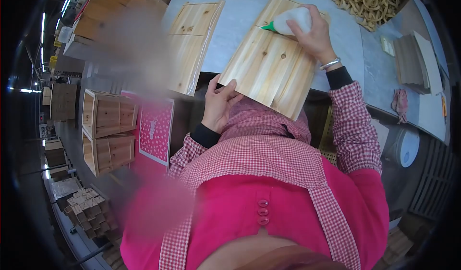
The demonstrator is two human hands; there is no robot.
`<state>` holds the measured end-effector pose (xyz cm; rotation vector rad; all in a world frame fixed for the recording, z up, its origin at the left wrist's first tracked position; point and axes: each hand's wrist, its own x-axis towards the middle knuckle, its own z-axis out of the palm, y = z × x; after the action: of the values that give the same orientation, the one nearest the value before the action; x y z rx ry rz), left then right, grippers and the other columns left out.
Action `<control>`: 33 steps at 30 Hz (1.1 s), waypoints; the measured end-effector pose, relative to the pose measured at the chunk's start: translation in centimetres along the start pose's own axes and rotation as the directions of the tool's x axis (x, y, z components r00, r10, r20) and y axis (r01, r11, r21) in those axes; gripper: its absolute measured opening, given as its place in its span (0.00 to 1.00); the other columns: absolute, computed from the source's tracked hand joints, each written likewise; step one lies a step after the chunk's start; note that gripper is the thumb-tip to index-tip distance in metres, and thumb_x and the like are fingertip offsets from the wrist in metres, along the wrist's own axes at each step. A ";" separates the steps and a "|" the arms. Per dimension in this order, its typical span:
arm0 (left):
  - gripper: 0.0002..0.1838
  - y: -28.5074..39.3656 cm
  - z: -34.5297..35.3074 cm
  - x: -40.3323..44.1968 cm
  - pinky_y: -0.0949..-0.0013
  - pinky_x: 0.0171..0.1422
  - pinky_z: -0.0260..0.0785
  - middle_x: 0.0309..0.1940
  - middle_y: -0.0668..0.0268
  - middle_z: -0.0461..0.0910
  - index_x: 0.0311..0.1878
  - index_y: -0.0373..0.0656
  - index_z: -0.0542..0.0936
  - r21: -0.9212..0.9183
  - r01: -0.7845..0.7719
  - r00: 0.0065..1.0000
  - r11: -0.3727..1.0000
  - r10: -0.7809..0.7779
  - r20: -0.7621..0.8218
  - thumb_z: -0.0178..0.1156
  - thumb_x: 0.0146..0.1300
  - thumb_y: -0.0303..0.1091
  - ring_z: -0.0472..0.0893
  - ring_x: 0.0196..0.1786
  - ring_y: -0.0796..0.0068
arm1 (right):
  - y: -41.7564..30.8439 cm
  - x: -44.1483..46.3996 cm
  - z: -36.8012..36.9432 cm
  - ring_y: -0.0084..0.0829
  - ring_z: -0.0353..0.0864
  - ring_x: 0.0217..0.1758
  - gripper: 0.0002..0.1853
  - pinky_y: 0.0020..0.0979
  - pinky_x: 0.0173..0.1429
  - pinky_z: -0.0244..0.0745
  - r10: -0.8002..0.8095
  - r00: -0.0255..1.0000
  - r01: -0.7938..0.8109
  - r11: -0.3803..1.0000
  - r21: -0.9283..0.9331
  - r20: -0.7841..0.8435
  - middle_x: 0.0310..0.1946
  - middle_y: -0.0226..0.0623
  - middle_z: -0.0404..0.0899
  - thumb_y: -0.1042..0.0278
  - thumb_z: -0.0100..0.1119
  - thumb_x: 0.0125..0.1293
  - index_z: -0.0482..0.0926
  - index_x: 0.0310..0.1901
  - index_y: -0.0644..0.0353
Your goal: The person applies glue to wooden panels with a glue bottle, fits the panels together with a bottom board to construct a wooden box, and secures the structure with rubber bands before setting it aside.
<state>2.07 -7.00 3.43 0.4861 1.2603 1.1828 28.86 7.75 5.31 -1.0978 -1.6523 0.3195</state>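
A tapered wooden panel (269, 59) made of joined pine strips lies on the table, its near end jutting over the edge toward my lap. My left hand (220, 99) grips the panel's near left corner, thumb on top and fingers underneath. In my right hand (314, 37) is a white squeeze bottle (294, 21), tilted so its green nozzle (269, 26) points at the groove across the panel's far part. Whether glue is coming out is too small to see. Left of it lies a second wooden panel (192, 44) with similar cross lines.
The pale table (348, 71) holds a heap of tan bands (367, 1) at the back right. Upright boards (413, 61) and a pink cloth (399, 104) are further right. Wooden boxes (113, 111) are stacked at left beside a pink patterned board (156, 128). A white-lidded bucket (408, 147) stands right.
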 end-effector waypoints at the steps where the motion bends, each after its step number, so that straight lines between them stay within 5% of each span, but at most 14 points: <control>1: 0.29 0.0 0.0 0.0 0.64 0.50 0.78 0.44 0.58 0.79 0.66 0.40 0.62 0.000 0.005 1.000 1.000 -0.005 0.000 0.63 0.66 0.29 0.81 0.43 0.70 | -0.2 0.0 -0.6 0.43 0.86 0.38 0.23 0.36 0.43 0.80 -0.048 0.999 0.048 0.998 -0.027 0.013 0.35 0.46 0.83 0.62 0.72 0.56 0.73 0.49 0.61; 5: 0.30 0.1 -0.1 -0.1 0.62 0.55 0.77 0.48 0.57 0.77 0.67 0.40 0.61 0.011 0.013 1.000 1.000 -0.014 0.023 0.63 0.66 0.29 0.80 0.45 0.67 | 0.1 -1.6 -5.2 0.42 0.86 0.39 0.22 0.35 0.42 0.79 -0.065 0.997 0.070 0.991 -0.113 0.045 0.36 0.45 0.83 0.63 0.71 0.57 0.73 0.49 0.61; 12: 0.28 -0.2 -0.1 -0.1 0.65 0.52 0.77 0.48 0.58 0.77 0.63 0.37 0.62 0.004 0.006 1.000 1.000 -0.006 0.006 0.64 0.65 0.30 0.79 0.46 0.68 | 0.1 -7.1 -12.2 0.32 0.85 0.36 0.20 0.32 0.38 0.80 0.123 0.991 -0.129 0.979 -0.160 -0.049 0.36 0.41 0.83 0.66 0.70 0.59 0.73 0.50 0.60; 14: 0.22 -0.2 -0.1 0.1 0.66 0.52 0.77 0.46 0.60 0.77 0.58 0.35 0.67 -0.008 0.019 1.000 1.000 -0.019 -0.020 0.64 0.66 0.31 0.79 0.45 0.70 | -0.6 -8.0 -13.1 0.30 0.83 0.35 0.19 0.29 0.32 0.81 0.334 0.936 -0.332 0.942 0.040 -0.107 0.37 0.40 0.81 0.66 0.68 0.62 0.73 0.50 0.62; 18: 0.16 -0.2 -1.5 1.0 0.67 0.52 0.77 0.44 0.63 0.77 0.51 0.36 0.71 -0.108 0.073 0.995 0.992 -0.065 0.077 0.63 0.66 0.32 0.79 0.43 0.71 | -0.2 -10.1 -13.6 0.30 0.83 0.34 0.19 0.27 0.28 0.82 0.399 0.886 -0.341 0.906 0.251 -0.237 0.39 0.42 0.80 0.66 0.65 0.65 0.71 0.50 0.66; 20: 0.17 0.5 -1.7 0.7 0.68 0.53 0.76 0.47 0.62 0.77 0.54 0.37 0.72 -0.407 0.150 0.989 0.901 -0.137 0.060 0.63 0.67 0.33 0.79 0.45 0.72 | -1.8 -10.2 -12.8 0.34 0.84 0.32 0.19 0.30 0.29 0.83 0.461 0.805 -0.280 0.850 0.447 -0.373 0.39 0.46 0.79 0.65 0.63 0.66 0.69 0.49 0.70; 25: 0.30 -0.3 -0.7 -2.6 0.50 0.70 0.61 0.65 0.56 0.69 0.68 0.41 0.64 -0.492 0.410 0.894 0.768 -0.232 0.383 0.49 0.73 0.52 0.70 0.66 0.56 | -2.4 -9.2 -11.1 0.36 0.84 0.30 0.20 0.30 0.28 0.83 0.495 0.734 -0.202 0.813 0.547 -0.465 0.38 0.47 0.79 0.63 0.62 0.68 0.66 0.49 0.70; 28: 0.29 -1.0 0.7 -3.0 0.48 0.71 0.59 0.64 0.56 0.70 0.69 0.44 0.63 -0.398 0.497 0.855 0.771 -0.359 0.374 0.53 0.72 0.48 0.68 0.67 0.57 | -1.5 -8.2 -10.4 0.35 0.84 0.30 0.20 0.29 0.28 0.83 0.531 0.710 -0.210 0.787 0.580 -0.463 0.39 0.47 0.79 0.63 0.62 0.67 0.66 0.48 0.70; 29: 0.29 -1.8 1.0 -3.1 0.46 0.71 0.61 0.64 0.56 0.70 0.69 0.44 0.62 -0.391 0.425 0.903 0.817 -0.352 0.245 0.56 0.70 0.44 0.69 0.67 0.57 | -1.2 -7.6 -10.1 0.35 0.84 0.30 0.20 0.29 0.28 0.83 0.527 0.711 -0.203 0.788 0.581 -0.466 0.39 0.47 0.79 0.63 0.62 0.67 0.66 0.48 0.70; 33: 0.28 -1.7 0.3 -3.3 0.47 0.67 0.69 0.63 0.57 0.72 0.68 0.43 0.63 -0.361 0.377 0.922 0.853 -0.309 0.233 0.58 0.69 0.38 0.74 0.64 0.58 | 1.1 -5.8 -8.8 0.34 0.84 0.28 0.21 0.29 0.26 0.83 0.576 0.691 -0.262 0.763 0.590 -0.437 0.39 0.46 0.78 0.64 0.65 0.65 0.66 0.47 0.70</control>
<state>3.52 -10.40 3.62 0.0445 0.8799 1.0303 37.03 1.03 4.37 -1.0400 -0.6562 0.5934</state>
